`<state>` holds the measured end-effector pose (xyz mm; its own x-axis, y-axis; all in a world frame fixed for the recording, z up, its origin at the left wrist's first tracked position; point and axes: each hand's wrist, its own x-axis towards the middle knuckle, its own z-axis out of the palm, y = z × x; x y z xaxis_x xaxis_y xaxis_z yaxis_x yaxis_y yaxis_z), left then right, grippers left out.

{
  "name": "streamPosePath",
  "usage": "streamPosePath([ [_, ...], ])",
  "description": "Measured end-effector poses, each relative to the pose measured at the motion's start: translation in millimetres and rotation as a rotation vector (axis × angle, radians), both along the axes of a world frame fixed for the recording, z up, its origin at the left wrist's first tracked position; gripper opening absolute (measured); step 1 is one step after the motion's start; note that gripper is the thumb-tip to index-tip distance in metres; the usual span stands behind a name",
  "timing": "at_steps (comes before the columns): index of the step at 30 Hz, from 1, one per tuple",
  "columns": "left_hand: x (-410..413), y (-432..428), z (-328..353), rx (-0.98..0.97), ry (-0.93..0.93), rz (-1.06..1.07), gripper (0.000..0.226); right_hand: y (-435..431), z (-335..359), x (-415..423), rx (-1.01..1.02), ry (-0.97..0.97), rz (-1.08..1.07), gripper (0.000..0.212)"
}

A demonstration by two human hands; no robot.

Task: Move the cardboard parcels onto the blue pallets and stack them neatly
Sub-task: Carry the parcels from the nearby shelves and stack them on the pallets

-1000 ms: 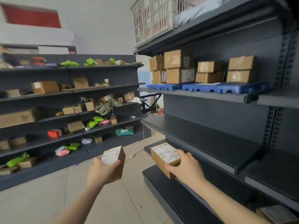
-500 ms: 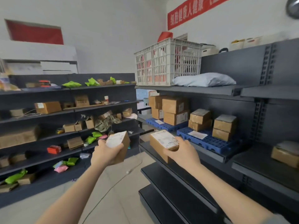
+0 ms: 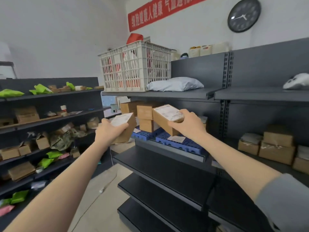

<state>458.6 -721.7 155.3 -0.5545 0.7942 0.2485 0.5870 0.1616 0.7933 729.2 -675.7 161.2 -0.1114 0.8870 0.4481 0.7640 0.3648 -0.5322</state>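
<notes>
My left hand (image 3: 108, 131) grips a small cardboard parcel (image 3: 126, 129) with a white label, held in the air just left of the right-hand rack. My right hand (image 3: 187, 125) grips a larger labelled parcel (image 3: 164, 118) above the blue pallets (image 3: 178, 142) on the middle shelf. Stacked parcels (image 3: 145, 114) stand on the pallets behind it, partly hidden by the held parcel and my right hand. A loose white slip (image 3: 176, 138) lies on the near pallet.
A white crate (image 3: 135, 69) and a grey mailer bag (image 3: 174, 83) sit on the shelf above. More boxes (image 3: 276, 144) stand on the shelf to the right. The left rack (image 3: 50, 121) carries mixed boxes and green bags. Dark shelves (image 3: 167, 168) jut out below the pallets.
Both hands have risen with their parcels from low by the bottom shelves to pallet height. The right parcel now hangs over the blue pallets. My view has tilted upward.
</notes>
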Motion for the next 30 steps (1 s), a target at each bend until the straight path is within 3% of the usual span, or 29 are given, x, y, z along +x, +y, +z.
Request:
streamPosePath([
  [3, 14.1, 22.3, -3.4, -0.011, 0.0, -0.084, 0.087, 8.3, 2.5, 19.8, -0.013, -0.02, -0.077, 0.076],
  [8, 29.7, 59.8, -10.2, -0.046, -0.018, -0.214, 0.11, 28.7, 1.9, 48.9, -0.048, -0.037, -0.202, 0.078],
  [20, 28.6, 190.3, -31.6, -0.052, 0.086, -0.434, 0.083, 106.9, -24.3, 60.7, -0.036, 0.017, -0.379, 0.073],
  [30, 7.6, 268.5, -12.0, -0.044, 0.081, -0.533, 0.084, 134.6, -20.0, 35.7, -0.039, 0.086, -0.534, 0.078],
])
